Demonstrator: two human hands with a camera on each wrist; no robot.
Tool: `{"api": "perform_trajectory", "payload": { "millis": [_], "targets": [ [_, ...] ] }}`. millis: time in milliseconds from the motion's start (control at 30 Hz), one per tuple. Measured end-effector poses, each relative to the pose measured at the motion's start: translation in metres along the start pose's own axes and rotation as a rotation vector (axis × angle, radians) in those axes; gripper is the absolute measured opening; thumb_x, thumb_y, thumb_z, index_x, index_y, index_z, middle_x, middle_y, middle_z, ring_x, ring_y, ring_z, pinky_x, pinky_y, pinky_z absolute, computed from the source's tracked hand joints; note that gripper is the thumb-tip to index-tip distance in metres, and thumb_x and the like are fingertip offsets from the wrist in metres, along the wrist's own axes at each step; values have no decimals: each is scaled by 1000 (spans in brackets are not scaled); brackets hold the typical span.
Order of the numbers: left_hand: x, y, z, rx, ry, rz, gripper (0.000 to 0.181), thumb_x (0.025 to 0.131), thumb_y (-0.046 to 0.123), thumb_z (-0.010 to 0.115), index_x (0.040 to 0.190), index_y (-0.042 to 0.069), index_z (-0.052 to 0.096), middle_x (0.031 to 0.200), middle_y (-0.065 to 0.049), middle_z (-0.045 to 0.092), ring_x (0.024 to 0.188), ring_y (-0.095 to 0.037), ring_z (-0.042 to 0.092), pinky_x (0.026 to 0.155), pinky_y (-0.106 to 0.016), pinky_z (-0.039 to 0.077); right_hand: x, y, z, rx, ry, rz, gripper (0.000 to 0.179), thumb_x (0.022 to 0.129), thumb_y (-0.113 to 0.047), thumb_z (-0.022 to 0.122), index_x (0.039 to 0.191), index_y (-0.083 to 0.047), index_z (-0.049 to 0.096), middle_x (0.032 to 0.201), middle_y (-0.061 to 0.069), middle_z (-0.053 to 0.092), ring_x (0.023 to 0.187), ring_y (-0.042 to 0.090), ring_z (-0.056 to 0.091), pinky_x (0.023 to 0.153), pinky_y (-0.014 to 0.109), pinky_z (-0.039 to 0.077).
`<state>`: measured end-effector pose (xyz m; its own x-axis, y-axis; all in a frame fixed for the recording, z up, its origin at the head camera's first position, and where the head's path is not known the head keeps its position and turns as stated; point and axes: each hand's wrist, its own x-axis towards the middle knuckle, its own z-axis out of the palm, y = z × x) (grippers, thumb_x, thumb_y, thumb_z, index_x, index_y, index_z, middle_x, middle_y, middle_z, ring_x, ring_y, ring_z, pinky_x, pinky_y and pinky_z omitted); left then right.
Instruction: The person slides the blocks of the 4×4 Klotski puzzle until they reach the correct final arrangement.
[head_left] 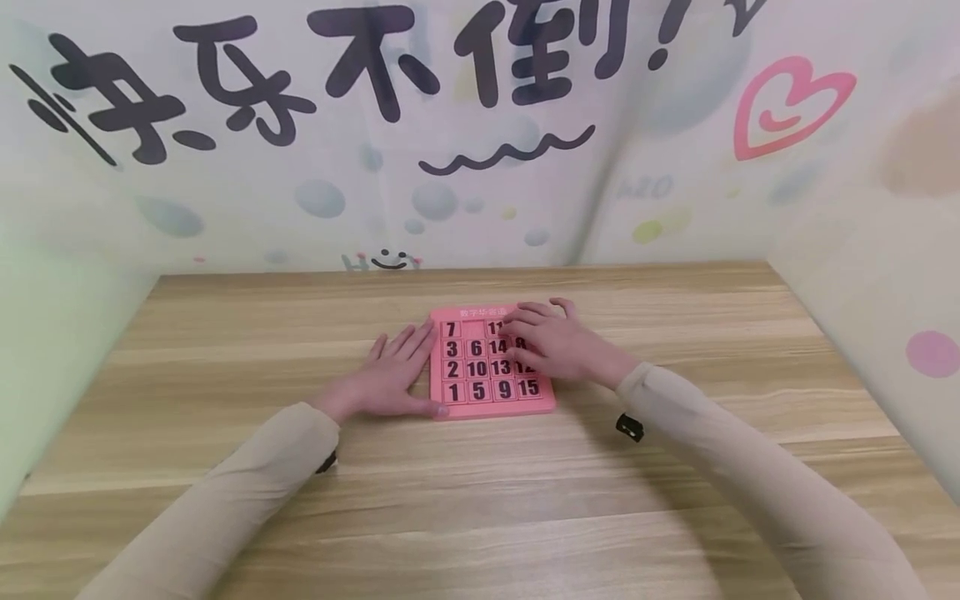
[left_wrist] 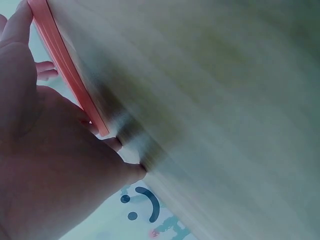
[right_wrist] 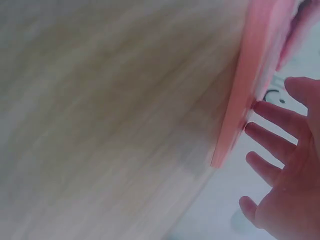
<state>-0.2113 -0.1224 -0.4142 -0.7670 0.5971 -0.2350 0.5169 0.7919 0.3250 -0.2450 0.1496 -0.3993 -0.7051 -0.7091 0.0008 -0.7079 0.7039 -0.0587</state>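
A pink number sliding puzzle (head_left: 495, 409) lies flat on the wooden table, its black-numbered tiles in rows. The top row has a gap between tile 7 (head_left: 451, 329) and tile 11 (head_left: 494, 328). My left hand (head_left: 393, 379) rests along the puzzle's left side, fingers spread and thumb at the near left corner. Over the right-hand tiles is my right hand (head_left: 558, 342), fingers extended and fingertips close by 11 and 14, hiding part of the upper right. In the right wrist view, the index and middle fingertips meet the puzzle's face (right_wrist: 240, 85).
The wooden table (head_left: 480, 500) runs back to a white wall covering (head_left: 300, 225) with black characters and coloured dots. Side walls stand at left and right. A small black device (head_left: 630, 427) sits under the right sleeve's cuff.
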Motion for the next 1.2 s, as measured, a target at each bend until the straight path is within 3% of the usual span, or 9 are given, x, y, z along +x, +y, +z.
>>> {"api": "perform_trajectory", "payload": {
  "millis": [200, 467, 733, 1200],
  "targets": [
    [-1, 1, -2, 6, -8, -4, 111, 71, 74, 46, 142, 5, -5, 147, -8, -11, 133, -30, -7, 103, -53, -3, 2, -3, -1, 42, 2, -42, 42, 91, -38, 46, 129, -21, 48, 135, 1, 42, 127, 25, 28, 98, 55, 16],
    [-1, 0, -1, 8, -6, 0, 111, 70, 75, 44, 142, 5, -5, 148, -7, -11, 133, -30, -6, 103, -53, -3, 20, -23, 5, 73, -51, -96, 49, 92, -39, 41, 138, -23, 35, 141, 0, 32, 130, 23, 23, 100, 52, 15],
    [0, -1, -1, 14, -5, -1, 111, 70, 76, 43, 142, 7, -5, 148, -6, -11, 133, -29, -6, 103, -53, -3, 33, -35, 8, 75, -132, -67, 53, 93, -45, 34, 142, -28, 23, 146, -2, 20, 133, 23, 14, 102, 55, 11],
    [-1, 1, -1, 26, 8, 1, 110, 71, 73, 45, 142, 5, -4, 148, -8, -10, 133, -30, -5, 103, -53, -2, 8, -13, 6, 71, -64, -41, 50, 93, -42, 39, 139, -25, 32, 143, -4, 28, 131, 23, 20, 100, 55, 13]
  ]
}}
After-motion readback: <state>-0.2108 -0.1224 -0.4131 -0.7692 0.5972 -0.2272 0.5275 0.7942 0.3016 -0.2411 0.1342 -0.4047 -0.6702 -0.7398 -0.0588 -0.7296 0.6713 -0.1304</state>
